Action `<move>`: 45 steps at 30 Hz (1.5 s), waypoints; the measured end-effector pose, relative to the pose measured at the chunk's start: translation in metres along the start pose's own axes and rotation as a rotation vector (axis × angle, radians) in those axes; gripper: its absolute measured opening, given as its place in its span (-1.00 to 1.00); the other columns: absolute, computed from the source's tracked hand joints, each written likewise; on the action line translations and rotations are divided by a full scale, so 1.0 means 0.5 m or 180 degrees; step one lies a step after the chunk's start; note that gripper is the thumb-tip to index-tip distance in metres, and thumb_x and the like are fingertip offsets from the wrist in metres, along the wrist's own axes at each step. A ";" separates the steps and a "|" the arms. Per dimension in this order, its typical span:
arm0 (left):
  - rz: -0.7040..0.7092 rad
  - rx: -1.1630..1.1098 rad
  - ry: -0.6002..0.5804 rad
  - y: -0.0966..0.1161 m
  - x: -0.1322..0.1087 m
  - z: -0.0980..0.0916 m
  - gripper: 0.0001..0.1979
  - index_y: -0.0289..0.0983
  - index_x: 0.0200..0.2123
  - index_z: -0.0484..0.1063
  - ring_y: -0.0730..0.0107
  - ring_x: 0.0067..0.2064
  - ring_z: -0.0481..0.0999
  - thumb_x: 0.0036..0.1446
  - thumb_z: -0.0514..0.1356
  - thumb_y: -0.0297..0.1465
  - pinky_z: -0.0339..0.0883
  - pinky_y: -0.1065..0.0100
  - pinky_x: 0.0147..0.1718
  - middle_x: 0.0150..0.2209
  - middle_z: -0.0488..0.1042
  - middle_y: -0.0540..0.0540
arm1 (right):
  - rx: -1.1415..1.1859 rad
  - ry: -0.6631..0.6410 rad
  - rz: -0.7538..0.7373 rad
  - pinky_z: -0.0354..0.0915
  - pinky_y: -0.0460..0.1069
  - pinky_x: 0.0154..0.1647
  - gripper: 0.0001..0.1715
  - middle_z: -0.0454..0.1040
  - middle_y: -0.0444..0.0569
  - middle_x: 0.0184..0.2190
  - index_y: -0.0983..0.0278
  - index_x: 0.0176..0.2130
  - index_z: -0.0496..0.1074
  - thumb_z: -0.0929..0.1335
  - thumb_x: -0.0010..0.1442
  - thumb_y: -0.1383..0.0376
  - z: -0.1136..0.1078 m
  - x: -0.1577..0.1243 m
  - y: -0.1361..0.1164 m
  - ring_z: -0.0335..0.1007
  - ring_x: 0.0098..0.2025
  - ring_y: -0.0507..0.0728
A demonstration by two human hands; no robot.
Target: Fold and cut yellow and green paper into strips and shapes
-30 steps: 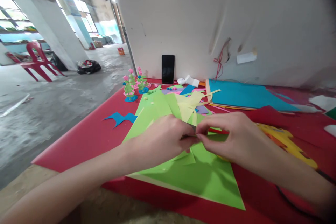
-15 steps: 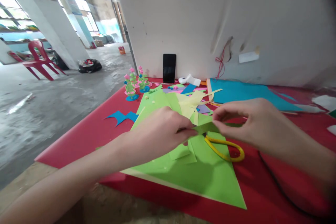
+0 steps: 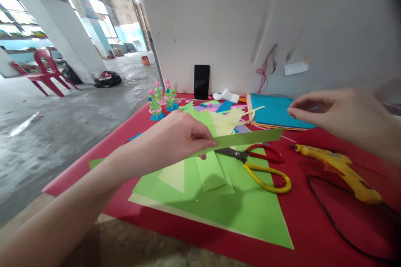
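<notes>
My left hand (image 3: 184, 135) is closed in a pinch on one end of a green paper strip (image 3: 249, 138). The strip reaches out to the right, its far end free in the air. My right hand (image 3: 332, 110) is raised at the right, apart from the strip; thumb and forefinger tips come together with nothing visible between them. Scissors (image 3: 266, 179) with one yellow and one red handle lie below the strip, blades partly open on the green sheet (image 3: 244, 217). Smaller green paper pieces (image 3: 210, 175) are on that sheet under my left hand.
A yellow hot glue gun (image 3: 341, 171) and its dark cable lie at the right. Blue paper sheets (image 3: 272, 108) are stacked behind. Small pink-and-green paper ornaments (image 3: 156, 104) stand at the back left. A black phone (image 3: 201, 81) leans against the white panel (image 3: 232, 29).
My right hand has let go of the green paper strip and moved up and right, uncovering the glue gun. My left hand has shifted left with the strip.
</notes>
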State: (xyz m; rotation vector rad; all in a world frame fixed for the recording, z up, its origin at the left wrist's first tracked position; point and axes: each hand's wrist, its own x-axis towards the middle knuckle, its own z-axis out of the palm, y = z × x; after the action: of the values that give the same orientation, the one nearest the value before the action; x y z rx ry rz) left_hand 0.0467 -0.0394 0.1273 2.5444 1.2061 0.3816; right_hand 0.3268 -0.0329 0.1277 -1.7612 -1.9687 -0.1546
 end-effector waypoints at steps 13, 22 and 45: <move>0.0362 0.0127 0.0153 0.034 0.000 0.061 -0.73 -0.25 -0.52 0.48 0.63 -0.68 0.12 0.12 0.07 -0.32 -0.08 0.47 -0.65 -0.70 0.33 0.07 | 0.1448 -0.0626 -0.1205 0.24 -0.09 -0.43 -0.90 0.48 -0.19 -0.47 0.20 -0.41 0.42 0.30 0.05 0.36 0.071 -0.088 -0.151 0.36 -0.42 0.00; 0.0520 0.0963 0.0375 0.036 -0.001 0.082 -0.65 -0.26 -0.48 0.45 0.48 -0.62 0.30 0.20 -0.06 -0.31 -0.05 0.40 -0.61 -0.65 0.38 -0.01 | 0.1129 -0.0572 -0.1148 0.23 -0.06 -0.44 -0.89 0.46 -0.16 -0.48 0.21 -0.45 0.41 0.28 0.03 0.36 0.063 -0.082 -0.144 0.36 -0.44 0.04; 0.1118 0.2391 0.1094 0.038 0.000 0.086 -0.82 -0.32 -0.57 0.32 0.39 -0.63 0.27 -0.01 0.04 -0.62 0.05 0.35 -0.64 -0.69 0.26 0.03 | 0.0701 0.0628 -0.2097 0.29 -0.02 -0.15 -0.86 0.51 -0.04 -0.30 0.27 -0.29 0.41 0.31 0.07 0.31 0.070 -0.057 -0.107 0.41 -0.20 0.11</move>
State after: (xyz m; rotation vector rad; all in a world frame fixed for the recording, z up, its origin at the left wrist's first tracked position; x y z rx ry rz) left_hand 0.0757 -0.0572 0.0949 3.4791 1.1612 0.5395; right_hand 0.2669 -0.0534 0.0976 -0.8787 -2.2406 -0.3020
